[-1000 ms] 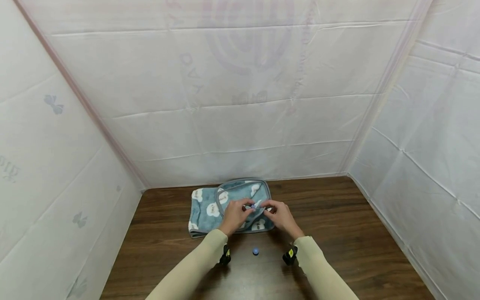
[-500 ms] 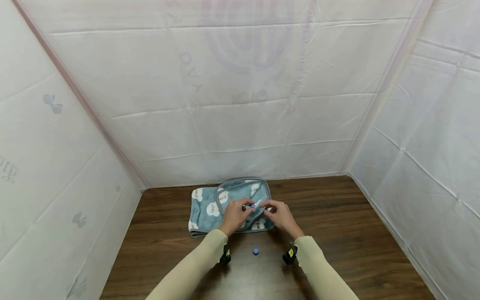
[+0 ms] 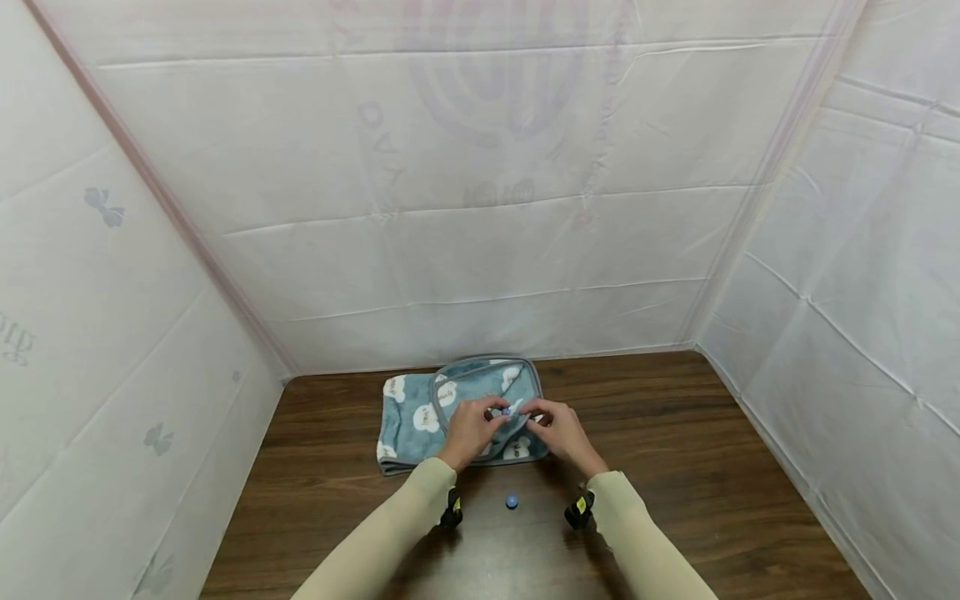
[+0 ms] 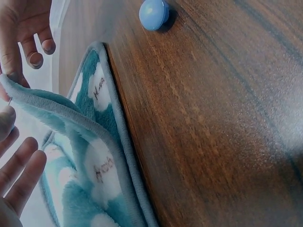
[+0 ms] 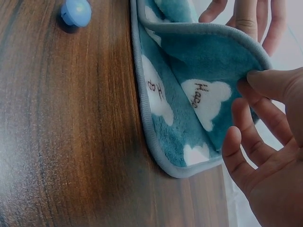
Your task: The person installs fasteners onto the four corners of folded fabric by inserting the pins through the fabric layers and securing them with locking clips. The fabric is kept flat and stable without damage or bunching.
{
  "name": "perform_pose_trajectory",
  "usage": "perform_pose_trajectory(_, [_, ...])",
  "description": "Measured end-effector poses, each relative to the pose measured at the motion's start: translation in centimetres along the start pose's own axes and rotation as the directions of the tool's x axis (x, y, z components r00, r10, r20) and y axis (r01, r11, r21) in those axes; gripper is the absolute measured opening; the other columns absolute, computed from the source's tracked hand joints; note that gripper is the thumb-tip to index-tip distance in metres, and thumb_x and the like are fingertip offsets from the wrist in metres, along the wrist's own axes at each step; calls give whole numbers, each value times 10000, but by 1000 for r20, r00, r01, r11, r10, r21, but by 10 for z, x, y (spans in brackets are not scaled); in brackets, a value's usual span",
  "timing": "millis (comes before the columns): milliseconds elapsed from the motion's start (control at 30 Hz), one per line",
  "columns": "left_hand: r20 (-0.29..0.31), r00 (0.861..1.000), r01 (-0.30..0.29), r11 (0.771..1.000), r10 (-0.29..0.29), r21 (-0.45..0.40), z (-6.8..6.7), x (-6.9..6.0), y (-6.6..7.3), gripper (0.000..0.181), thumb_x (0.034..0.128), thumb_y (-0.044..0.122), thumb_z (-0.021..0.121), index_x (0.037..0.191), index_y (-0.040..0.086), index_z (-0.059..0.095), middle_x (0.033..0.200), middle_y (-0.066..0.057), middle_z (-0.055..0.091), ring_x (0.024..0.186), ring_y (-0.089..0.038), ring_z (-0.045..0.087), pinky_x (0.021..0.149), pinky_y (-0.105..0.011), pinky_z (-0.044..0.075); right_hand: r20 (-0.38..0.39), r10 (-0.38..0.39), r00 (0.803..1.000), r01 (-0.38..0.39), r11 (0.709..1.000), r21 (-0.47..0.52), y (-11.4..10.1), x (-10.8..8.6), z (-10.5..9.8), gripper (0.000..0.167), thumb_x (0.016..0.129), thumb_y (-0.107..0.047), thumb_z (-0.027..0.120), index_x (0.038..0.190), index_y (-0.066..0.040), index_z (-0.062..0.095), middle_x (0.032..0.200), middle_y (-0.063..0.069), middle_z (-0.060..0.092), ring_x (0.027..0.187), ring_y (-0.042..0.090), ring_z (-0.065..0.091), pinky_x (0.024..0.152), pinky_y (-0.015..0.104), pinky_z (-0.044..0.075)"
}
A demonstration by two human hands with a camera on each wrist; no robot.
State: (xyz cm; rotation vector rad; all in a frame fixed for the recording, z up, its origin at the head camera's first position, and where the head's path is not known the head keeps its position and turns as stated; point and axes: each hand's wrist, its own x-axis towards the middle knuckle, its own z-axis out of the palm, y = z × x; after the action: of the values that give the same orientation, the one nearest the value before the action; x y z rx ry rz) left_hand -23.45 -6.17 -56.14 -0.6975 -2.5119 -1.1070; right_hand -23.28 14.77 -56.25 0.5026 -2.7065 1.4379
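Observation:
A blue blanket [image 3: 411,425] with white cloud patches and grey edging lies folded on the table. My right hand [image 3: 561,429] pinches its lifted corner, thumb on the grey edging in the right wrist view. Facing it, my left hand [image 3: 470,429] pinches a small blue-purple piece [image 3: 506,412] against the blanket between thumb and forefinger. A thin, pin-like line shows by the left thumb in the left wrist view, where the piece itself is hidden. Nearer to me, a blue mushroom-shaped cap [image 5: 77,12] sits on the table, apart from both hands.
The dark wooden table [image 3: 675,467] is enclosed by white sheet walls [image 3: 480,250] at the back and both sides. The blanket's far edge lies close to the back wall. Both wrists wear black cameras [image 3: 578,510].

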Motion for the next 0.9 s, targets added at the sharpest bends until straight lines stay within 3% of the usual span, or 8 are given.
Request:
perform_pose_trajectory(467, [-11, 1000, -7, 1000, 7, -2, 2, -2, -4, 196, 911, 156, 792, 1096, 97, 770, 995, -65, 783, 746, -152, 727, 680, -323, 596, -5, -1, 1000, 1, 1000, 10, 0, 0, 0, 216, 926, 0, 735, 1046, -176, 769, 1057, 2, 742, 799, 142, 649, 683, 289, 540])
perform_pose_trajectory(900, [16, 1000, -2, 1000, 2, -17, 3, -1, -5, 227, 933, 164, 768, 1117, 32, 759, 1016, -92, 782, 818, -202, 751, 720, -374, 610, 1, -6, 1000, 6, 1000, 7, 1, 0, 0, 203, 931, -8, 731, 1049, -168, 769, 1048, -2, 739, 807, 130, 642, 714, 289, 547])
